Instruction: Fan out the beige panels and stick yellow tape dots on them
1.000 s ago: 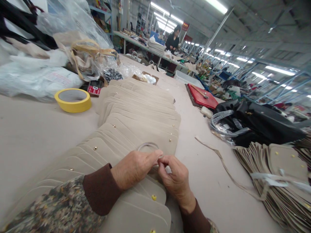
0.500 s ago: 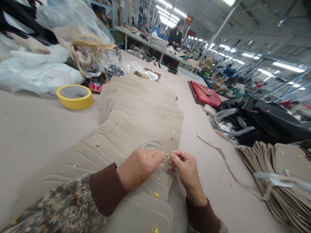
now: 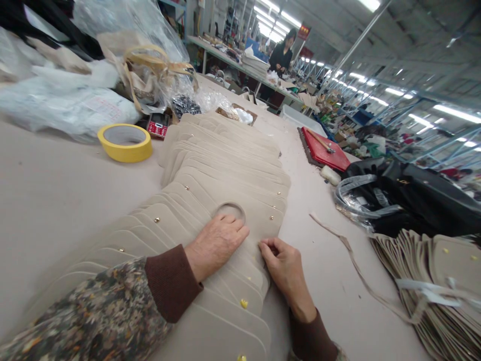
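Observation:
Overlapping beige panels (image 3: 240,173), rounded at the corners, lie fanned in a long row with small gold studs (image 3: 157,220) near their edges. Toward me, some studs carry yellow bits (image 3: 244,303). Over the middle of the row, my left hand (image 3: 218,245) has its fingers curled at a thin round ring (image 3: 237,205), like a narrow tape roll; the ring's near side is hidden by the hand. My right hand (image 3: 283,263) pinches thumb and forefinger together at a panel's right edge. What sits between those fingertips is too small to make out.
A yellow tape roll (image 3: 126,144) lies at left, before plastic bags (image 3: 71,108). On the right are a red slab (image 3: 326,150) with a hammer (image 3: 319,142), black bags (image 3: 417,193), a loose strap (image 3: 353,258) and a tied panel bundle (image 3: 432,281). A person (image 3: 281,55) stands behind.
My left hand has moved away from my right fingertips, up and left, and the ring has moved with it. My right hand stays by the panel edge. The view has shifted slightly.

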A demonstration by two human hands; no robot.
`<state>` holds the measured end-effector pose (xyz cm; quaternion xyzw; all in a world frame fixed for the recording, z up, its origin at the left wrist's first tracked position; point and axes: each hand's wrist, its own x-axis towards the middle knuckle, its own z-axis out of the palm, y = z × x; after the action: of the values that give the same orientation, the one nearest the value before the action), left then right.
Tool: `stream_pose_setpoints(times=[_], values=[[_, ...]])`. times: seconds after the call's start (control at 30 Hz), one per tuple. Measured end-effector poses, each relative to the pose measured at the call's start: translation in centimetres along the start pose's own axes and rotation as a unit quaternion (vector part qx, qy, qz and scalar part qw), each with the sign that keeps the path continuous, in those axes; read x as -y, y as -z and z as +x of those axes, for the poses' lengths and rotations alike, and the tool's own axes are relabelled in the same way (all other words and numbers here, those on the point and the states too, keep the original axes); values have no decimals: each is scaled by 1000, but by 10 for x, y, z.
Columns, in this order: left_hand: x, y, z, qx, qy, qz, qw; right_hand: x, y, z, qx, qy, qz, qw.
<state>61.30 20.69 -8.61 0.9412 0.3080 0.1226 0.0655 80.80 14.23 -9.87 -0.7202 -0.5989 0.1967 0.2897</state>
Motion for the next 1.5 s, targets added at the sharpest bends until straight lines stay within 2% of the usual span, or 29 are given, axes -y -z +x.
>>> stream_pose_setpoints(times=[0.13, 0.27, 0.33, 0.47, 0.63, 0.77, 0.9, 1.1, 1.17, 1.2, 1.27, 1.33, 1.4, 1.5], values=[[1, 0, 0, -6, -2, -6, 1000, 2, -5, 2, -17, 37, -51, 998], [2, 1, 0, -13, -4, -10, 1000, 1, -4, 0, -46, 24, -70, 996], [3, 0, 0, -20, -7, -8, 1000, -2, -1, -3, -59, 6, -51, 997], [4, -2, 1, -24, -9, -1, 1000, -9, 3, -14, -27, 11, 13, 999], [7, -1, 3, -37, -28, -7, 999, -10, -8, -16, -59, 96, -84, 990], [9, 5, 1, -41, -38, -26, 998, -5, -13, -8, -75, 92, -115, 986], [10, 10, -1, -45, -59, -36, 997, -3, -6, -2, -33, 80, -111, 990], [11, 10, -3, -89, -76, -47, 992, 0, 12, -3, 117, 80, -100, 985], [11, 8, -5, -93, -87, -72, 989, 2, 15, -4, 132, 72, -68, 986], [10, 6, -5, -99, -93, -88, 987, 2, 16, -4, 114, 69, -41, 990], [10, 3, -7, -120, -106, -119, 980, 4, 15, -5, 37, 77, 17, 996], [10, -1, -7, -140, -105, -134, 975, 6, 13, -6, -39, 114, 56, 991], [10, -4, -8, -146, -96, -125, 977, 9, 10, -7, -66, 175, 69, 980], [9, -7, -8, -152, -93, -102, 979, 18, 5, -5, -70, 259, 54, 962]])
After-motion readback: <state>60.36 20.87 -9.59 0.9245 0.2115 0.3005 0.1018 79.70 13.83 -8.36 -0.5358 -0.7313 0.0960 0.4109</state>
